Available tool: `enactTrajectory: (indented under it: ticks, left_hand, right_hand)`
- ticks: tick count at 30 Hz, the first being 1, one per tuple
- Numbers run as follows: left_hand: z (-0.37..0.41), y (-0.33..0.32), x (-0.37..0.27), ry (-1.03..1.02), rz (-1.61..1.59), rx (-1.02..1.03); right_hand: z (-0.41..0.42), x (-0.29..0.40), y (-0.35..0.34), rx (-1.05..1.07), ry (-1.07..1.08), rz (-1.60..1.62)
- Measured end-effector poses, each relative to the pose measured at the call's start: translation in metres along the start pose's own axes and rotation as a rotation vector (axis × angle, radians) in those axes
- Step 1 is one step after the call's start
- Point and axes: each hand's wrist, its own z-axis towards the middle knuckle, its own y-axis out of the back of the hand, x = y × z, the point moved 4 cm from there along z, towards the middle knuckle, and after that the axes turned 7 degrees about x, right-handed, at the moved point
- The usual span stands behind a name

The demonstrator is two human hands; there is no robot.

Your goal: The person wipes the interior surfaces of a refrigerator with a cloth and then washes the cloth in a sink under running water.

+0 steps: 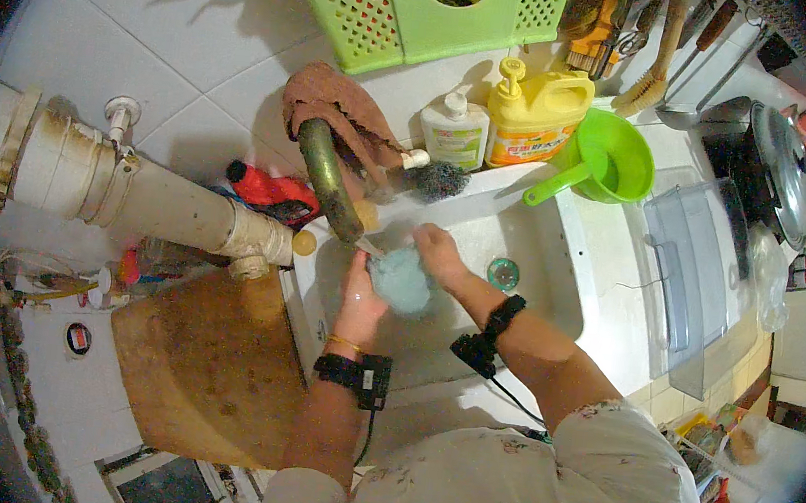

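A pale blue object (401, 281), blurred so that I cannot tell whether it is a cloth or a bowl, is between my hands over the white sink (578, 270). My left hand (360, 298) grips its left side, close below the mouth of a thick, tarnished tap (330, 177). Water seems to run from the tap by my left fingers. At the object's upper right, my right hand (441, 257) is closed on its edge, fingers curled and partly hidden. A round drain strainer (503, 273) with a green rim shows in the basin to the right.
Behind the sink stand a white pump bottle (454, 130), a yellow detergent jug (537, 118) and a dark scouring pad (440, 180). A green dipper (615, 160) sits at the back right corner. A brown towel (340, 112) drapes the tap. Left are a pipe (180, 195) and a brown board (206, 371).
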Motion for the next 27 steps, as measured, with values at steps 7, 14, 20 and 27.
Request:
enactTrajectory:
  ticks: [7,14,20,27]
  left_hand:
    - [-0.034,-0.042,-0.036,-0.708,1.347,-0.087]
    - [-0.028,-0.025,-0.053,-0.153,1.572,0.238]
    - [-0.035,0.01,-0.045,-0.298,0.92,-0.004]
    - [0.005,0.037,-0.006,-0.353,0.419,0.114]
  right_hand:
    - [-0.021,0.062,0.0,0.334,0.088,-0.309]
    - [-0.014,0.027,0.011,0.315,-0.08,0.669]
    - [-0.015,0.037,0.019,0.307,-0.126,0.938]
    - [-0.041,0.049,-0.029,0.018,0.15,-0.003]
